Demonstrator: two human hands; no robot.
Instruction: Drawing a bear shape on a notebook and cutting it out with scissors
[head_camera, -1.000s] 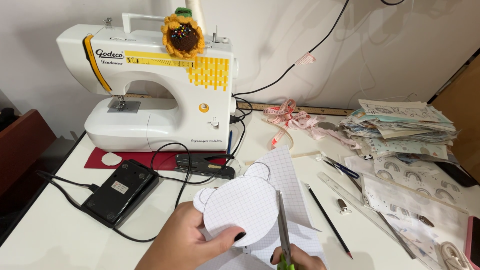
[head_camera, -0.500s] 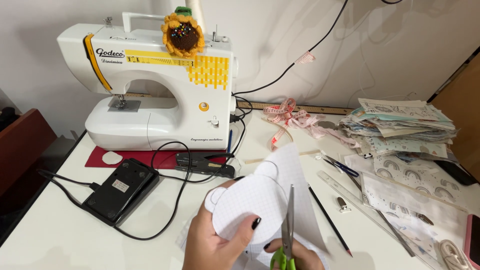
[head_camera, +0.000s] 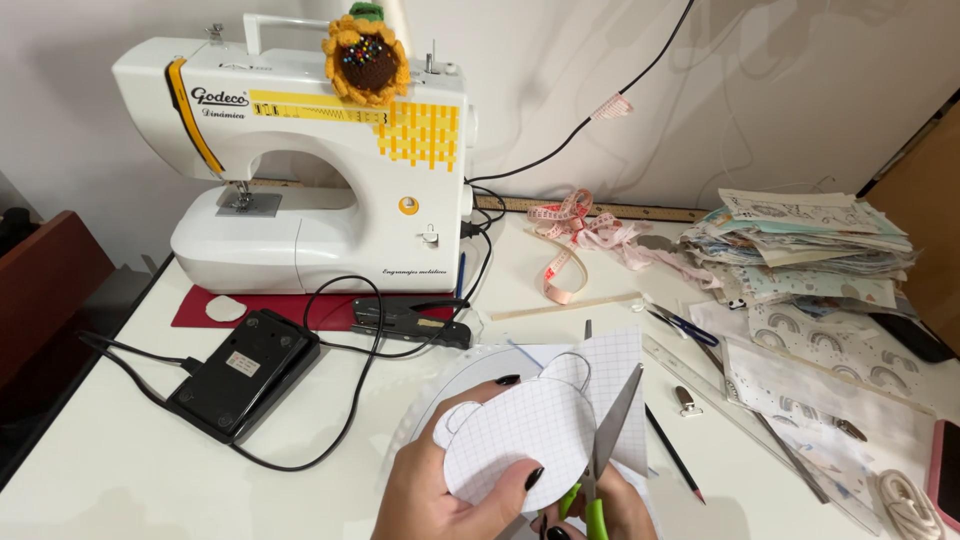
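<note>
Grid paper (head_camera: 515, 440) (light, floppy) is pinched at its 6 o'clock edge by the left hand (head_camera: 450, 495), while the right hand (head_camera: 600, 505) grips open scissors (head_camera: 612, 430).

Sewing machine (head_camera: 310, 170) sits at the back left of the tabletop (head_camera: 100, 470), with the foot pedal (head_camera: 243, 372) right in front of it. Fabric stack (head_camera: 810, 245) is off at the back right, tape measure (head_camera: 570, 240) between the two. Paper cutout (head_camera: 520, 435) and scissors (head_camera: 605, 450) are up front, pencil (head_camera: 672, 452) just to their right.

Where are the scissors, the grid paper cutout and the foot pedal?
scissors (head_camera: 612, 420), head view, on the upper blade.
grid paper cutout (head_camera: 520, 435), head view, middle of the round part.
foot pedal (head_camera: 245, 372), head view, top of the black casing.
</note>
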